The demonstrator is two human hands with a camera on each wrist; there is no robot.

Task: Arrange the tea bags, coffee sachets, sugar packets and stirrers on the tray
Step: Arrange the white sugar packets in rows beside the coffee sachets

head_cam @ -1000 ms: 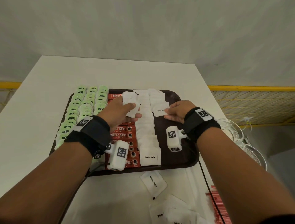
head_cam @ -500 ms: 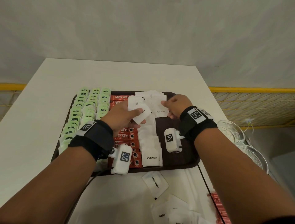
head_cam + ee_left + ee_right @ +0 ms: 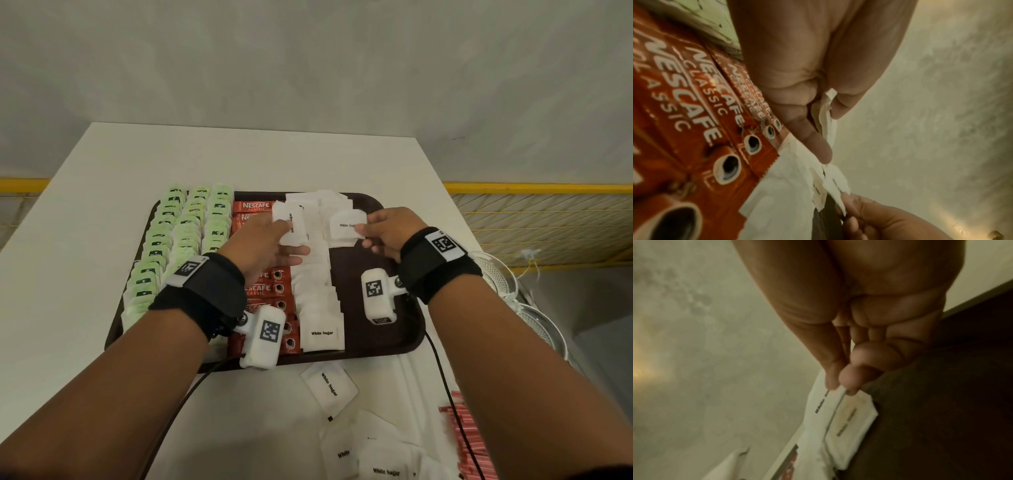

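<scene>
A dark brown tray (image 3: 383, 329) holds rows of green tea bags (image 3: 178, 240), red coffee sachets (image 3: 263, 287) and white sugar packets (image 3: 318, 291). My left hand (image 3: 263, 240) hovers over the coffee row and holds a small bunch of sugar packets (image 3: 291, 222) between thumb and fingers (image 3: 818, 146). My right hand (image 3: 387, 229) pinches one sugar packet (image 3: 346, 224) by its right edge, above the second sugar row at the tray's far end. In the right wrist view thumb and forefinger (image 3: 846, 382) clamp that packet (image 3: 824, 405).
Loose sugar packets (image 3: 329, 383) lie on the white table (image 3: 102, 205) in front of the tray. Red stirrers (image 3: 466, 435) lie at the near right. White wire baskets (image 3: 496, 277) stand off the right edge. A black cable (image 3: 442, 370) runs across the tray's right corner.
Both hands have moved toward the tray's far end. The right hand has lifted its sugar packet from the second row's near end up beside the left hand's bunch.
</scene>
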